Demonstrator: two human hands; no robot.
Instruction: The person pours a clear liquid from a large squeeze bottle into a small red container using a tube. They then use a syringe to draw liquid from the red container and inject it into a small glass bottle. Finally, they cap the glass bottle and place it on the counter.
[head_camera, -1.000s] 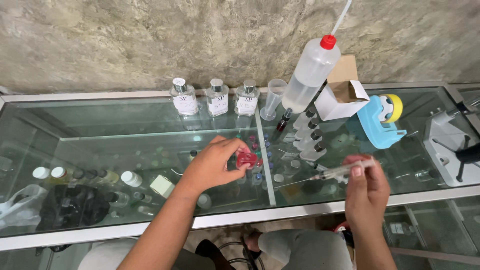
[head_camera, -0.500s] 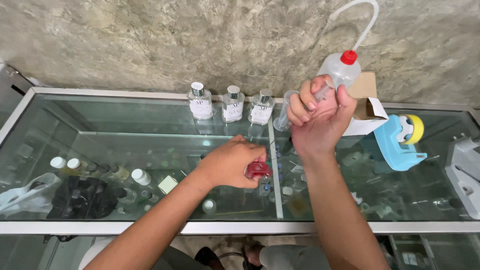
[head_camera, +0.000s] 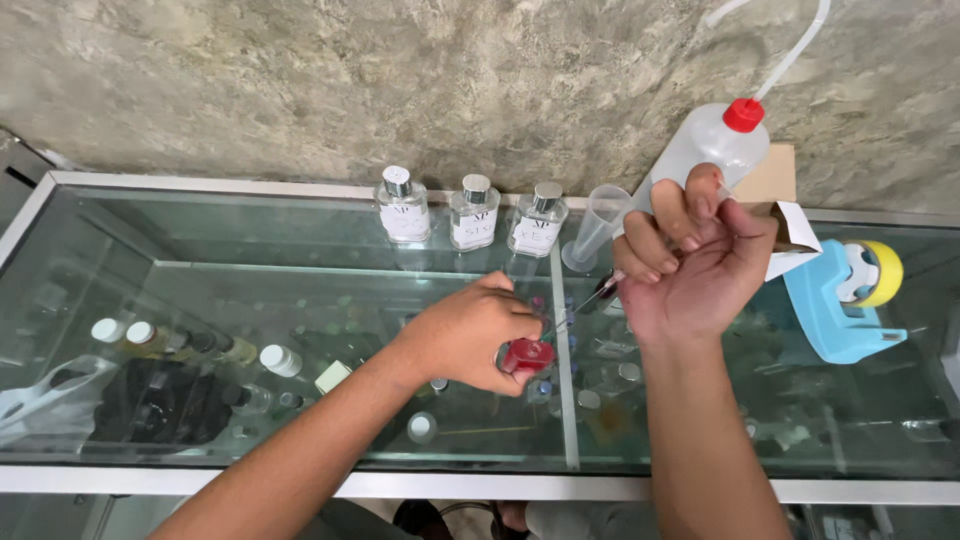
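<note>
My left hand (head_camera: 465, 335) grips a small red bottle (head_camera: 527, 355) that rests on the glass counter top (head_camera: 250, 290), near the middle seam. My right hand (head_camera: 690, 270) is raised just right of it, fingers curled around a thin syringe (head_camera: 592, 297). The syringe's slim tip slants down-left toward the red bottle's top. Most of the syringe is hidden inside my fist. Directly behind my right hand is a translucent squeeze wash bottle (head_camera: 710, 140) with a red cap and a bent tube.
Three clear square perfume bottles (head_camera: 474, 212) line the back edge, with a plastic measuring cup (head_camera: 598, 225) beside them. A cardboard box (head_camera: 785, 200) and a blue tape dispenser (head_camera: 840, 305) sit at the right. Small bottles and a dark bag (head_camera: 150, 400) lie on the shelf under the glass.
My right hand rose from the counter's front edge with the syringe to beside the wash bottle. My left hand stayed on the red bottle.
</note>
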